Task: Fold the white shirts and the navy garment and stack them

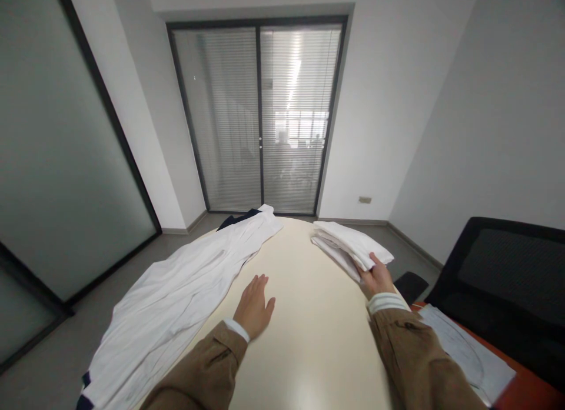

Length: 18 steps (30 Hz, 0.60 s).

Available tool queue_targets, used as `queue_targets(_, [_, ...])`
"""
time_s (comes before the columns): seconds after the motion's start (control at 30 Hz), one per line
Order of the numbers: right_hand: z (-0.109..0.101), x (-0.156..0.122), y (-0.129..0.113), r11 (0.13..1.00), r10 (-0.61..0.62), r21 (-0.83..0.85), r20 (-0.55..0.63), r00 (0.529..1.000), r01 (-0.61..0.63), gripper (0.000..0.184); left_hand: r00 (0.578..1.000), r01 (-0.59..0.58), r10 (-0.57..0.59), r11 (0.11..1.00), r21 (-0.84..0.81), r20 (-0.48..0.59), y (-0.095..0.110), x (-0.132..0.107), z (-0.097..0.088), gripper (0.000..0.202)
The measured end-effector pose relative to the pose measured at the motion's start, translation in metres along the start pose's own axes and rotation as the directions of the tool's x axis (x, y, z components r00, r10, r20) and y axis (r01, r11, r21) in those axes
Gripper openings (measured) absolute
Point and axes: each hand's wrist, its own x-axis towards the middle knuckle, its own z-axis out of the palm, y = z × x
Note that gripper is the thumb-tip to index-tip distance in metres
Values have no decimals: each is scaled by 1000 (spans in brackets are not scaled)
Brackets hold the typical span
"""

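Some fingers of the right hand (377,279) grip the folded cloth (348,236) by its near end, at the right edge of the table (304,316); the left hand (253,310), fingers extended, is beside the white garment (176,292). On the chair (507,275) lies a pale packet (463,348), its content I cannot tell.

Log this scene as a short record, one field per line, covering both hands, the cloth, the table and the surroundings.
Left hand: left hand open, fingers extended over the table; contact unclear
Right hand: right hand gripping the near end of a folded white cloth, thumb on top
Spread cloth: long, wrinkled white fabric garment along the table's left side
Table: smooth cream tabletop with a curved far edge
Right side: black mesh-backed chair
Background: dark-framed glass panels with blinds
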Motion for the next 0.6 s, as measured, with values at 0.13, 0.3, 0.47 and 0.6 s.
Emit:
queue_targets(0.13, [3, -1, -1, 998, 35, 46, 20, 999, -36, 33, 1000, 3, -3, 1000, 22, 21, 2, 0, -2, 57])
queue_targets(0.3, [4, -2, 0, 998, 25, 53, 51, 998, -28, 32, 1000, 3, -3, 1000, 27, 28, 2, 0, -2, 57])
queue_targets(0.47, [4, -4, 1, 999, 21, 24, 51, 998, -22, 31, 1000, 1, -2, 1000, 15, 21, 2, 0, -2, 57])
queue_targets(0.6, [4, -5, 0, 1000, -1, -8, 37, 999, 2, 33, 1000, -3, 3, 1000, 20, 21, 3, -1, -3, 57])
